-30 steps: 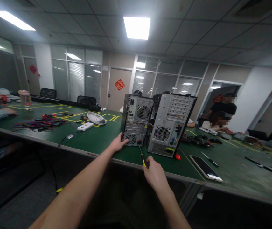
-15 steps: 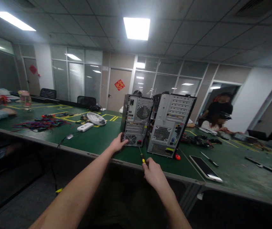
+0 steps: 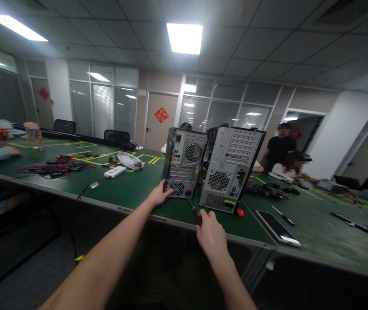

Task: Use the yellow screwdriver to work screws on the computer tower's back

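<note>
Two computer cases stand side by side on the green table, their rear panels facing me. My left hand [image 3: 159, 193] grips the lower left edge of the smaller case [image 3: 187, 163], its thumb lying by the round fan grille. A dark-handled screwdriver [image 3: 195, 212] is in my right hand [image 3: 210, 230], its tip at the bottom edge of that same case, near the right corner. The larger case [image 3: 227, 172] stands just right of the smaller one, and neither hand touches it.
Right of the cases lie a red object [image 3: 240, 212], a phone [image 3: 277, 227], a pen-like tool [image 3: 283, 215] and dark cables [image 3: 272, 190]. To the left are a white power strip [image 3: 115, 172], a white round frame [image 3: 130, 160] and coloured wires [image 3: 54, 167]. Other people are at both sides.
My right hand has shifted slightly right, and the screwdriver's handle has turned and now looks darker. My left hand stays on the case. A standing person in the background has moved left.
</note>
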Demonstrator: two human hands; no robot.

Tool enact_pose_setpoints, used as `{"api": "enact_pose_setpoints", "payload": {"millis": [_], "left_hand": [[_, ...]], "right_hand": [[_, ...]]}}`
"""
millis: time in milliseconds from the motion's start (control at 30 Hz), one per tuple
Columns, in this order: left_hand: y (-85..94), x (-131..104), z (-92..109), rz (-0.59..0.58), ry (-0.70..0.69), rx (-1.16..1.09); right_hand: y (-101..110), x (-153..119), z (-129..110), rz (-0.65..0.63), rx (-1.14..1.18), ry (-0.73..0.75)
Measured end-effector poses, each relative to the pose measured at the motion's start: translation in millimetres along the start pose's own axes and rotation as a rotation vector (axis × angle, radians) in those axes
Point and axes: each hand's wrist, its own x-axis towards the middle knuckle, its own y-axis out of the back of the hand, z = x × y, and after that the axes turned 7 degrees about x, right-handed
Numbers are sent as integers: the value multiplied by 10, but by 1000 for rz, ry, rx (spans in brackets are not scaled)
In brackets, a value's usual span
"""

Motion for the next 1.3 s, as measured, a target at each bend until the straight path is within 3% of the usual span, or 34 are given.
{"api": "enact_pose_setpoints", "payload": {"millis": [333, 833, 1067, 1300], "left_hand": [[26, -35, 52, 4, -4, 36], [9, -15, 15, 2, 2, 16], [17, -23, 32, 3, -1, 3], [33, -37, 48, -2, 13, 4]], "right_hand": [[8, 68, -32, -136, 187, -50], [46, 16, 5, 2, -34, 21], [19, 62, 7, -131, 174, -26], [-19, 75, 10, -129, 175, -43]]}}
